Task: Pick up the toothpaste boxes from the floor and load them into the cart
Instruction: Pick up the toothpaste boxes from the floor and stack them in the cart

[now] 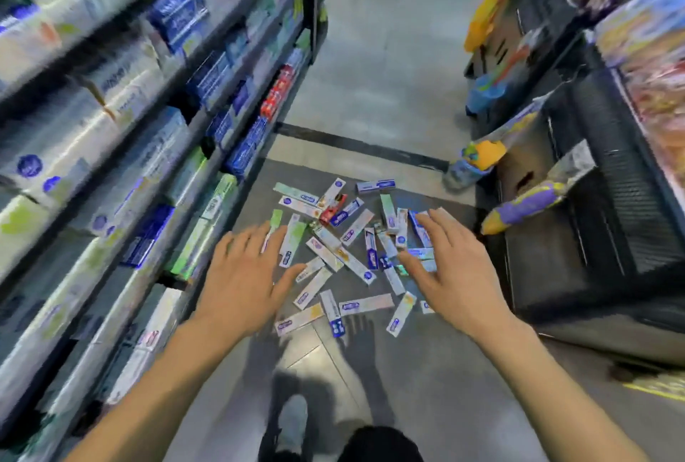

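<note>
Both grips are open and hold nothing: the left hand (241, 276) and the right hand (456, 269) reach out with spread fingers above the scattered toothpaste boxes (344, 250). These boxes lie in a loose heap on the grey floor (426, 387), between the stocked shelf (111, 165) on the left and a dark display rack (593, 239) on the right.

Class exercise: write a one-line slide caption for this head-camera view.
Both open hands, left hand and right hand, reach toward toothpaste boxes scattered on a shop aisle floor.
</note>
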